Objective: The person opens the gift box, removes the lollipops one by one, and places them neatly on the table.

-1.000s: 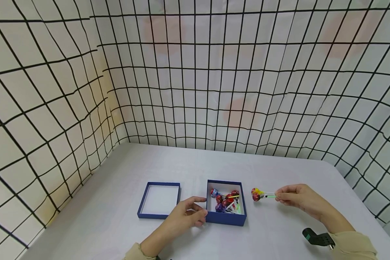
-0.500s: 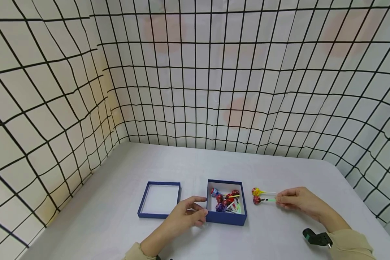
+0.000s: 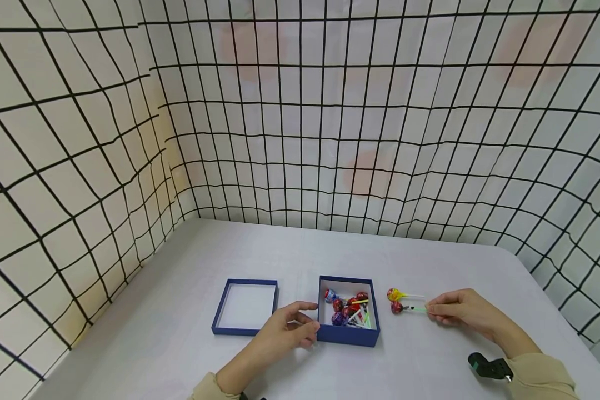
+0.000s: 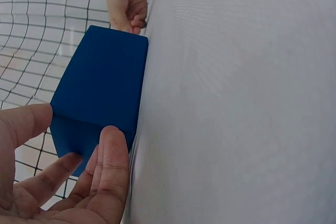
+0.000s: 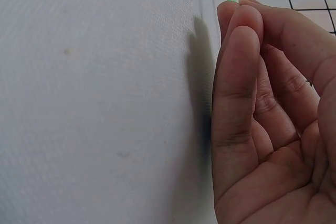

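A black-lined grid wall (image 3: pixel 300 125) is rising behind and at both sides of the white table (image 3: pixel 145 361), meeting its far edge, which is curving at the right corner. A broad stretch of table is running from the box (image 3: pixel 347 335) back to that edge, and a narrower gap is separating the box from the lid (image 3: pixel 245 306), which is lying at its left with its rim up. The left hand (image 3: pixel 286 326) is reaching between them, resting its fingertips against the box's left side without closing round it. The right hand (image 3: pixel 462 311) is pinching the stick end of the red lollipop (image 3: pixel 396 307), well to the right of the box. The yellow lollipop (image 3: pixel 394 295) is lying just beyond it, nearly parallel, its stick ending near the fingers. Inside the box, candies (image 3: pixel 346 310) are clustering, red, purple and blue.

The head view is showing these contents; the left wrist view is showing only the box's plain blue outside, with fingertips touching at its corner. The right wrist view is revealing the green stick meeting the fingertips, while the red head is staying hidden there.
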`<state>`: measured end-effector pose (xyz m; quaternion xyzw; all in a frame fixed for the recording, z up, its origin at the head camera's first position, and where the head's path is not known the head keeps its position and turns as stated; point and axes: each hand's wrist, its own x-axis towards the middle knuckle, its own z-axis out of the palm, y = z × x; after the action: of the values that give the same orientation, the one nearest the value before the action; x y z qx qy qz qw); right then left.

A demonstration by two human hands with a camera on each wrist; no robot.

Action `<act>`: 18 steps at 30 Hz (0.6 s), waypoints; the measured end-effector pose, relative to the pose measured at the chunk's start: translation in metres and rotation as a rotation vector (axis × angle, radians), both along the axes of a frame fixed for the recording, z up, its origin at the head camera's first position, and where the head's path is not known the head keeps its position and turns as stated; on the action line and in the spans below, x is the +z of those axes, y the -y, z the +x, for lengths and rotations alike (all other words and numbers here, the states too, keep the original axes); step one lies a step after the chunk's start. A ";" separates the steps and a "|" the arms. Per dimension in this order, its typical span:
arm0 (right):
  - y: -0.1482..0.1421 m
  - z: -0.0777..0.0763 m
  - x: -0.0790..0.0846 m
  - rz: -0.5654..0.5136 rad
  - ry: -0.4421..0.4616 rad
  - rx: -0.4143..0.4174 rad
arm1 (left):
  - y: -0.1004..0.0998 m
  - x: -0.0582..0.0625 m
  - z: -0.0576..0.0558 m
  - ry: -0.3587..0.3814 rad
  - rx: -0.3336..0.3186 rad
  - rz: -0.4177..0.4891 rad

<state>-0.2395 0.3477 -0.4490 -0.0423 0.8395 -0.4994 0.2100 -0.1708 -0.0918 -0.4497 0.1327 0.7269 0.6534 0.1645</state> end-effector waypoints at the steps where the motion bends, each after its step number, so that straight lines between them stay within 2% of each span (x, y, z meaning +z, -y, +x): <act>1: 0.000 0.000 0.000 0.002 -0.001 0.000 | 0.000 0.000 0.000 0.001 0.000 -0.001; 18: -0.002 -0.001 0.001 -0.034 0.013 0.034 | 0.000 0.000 0.000 -0.006 -0.003 -0.011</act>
<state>-0.2408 0.3497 -0.4484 -0.0566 0.8287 -0.5101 0.2232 -0.1709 -0.0922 -0.4501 0.1348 0.7305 0.6490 0.1643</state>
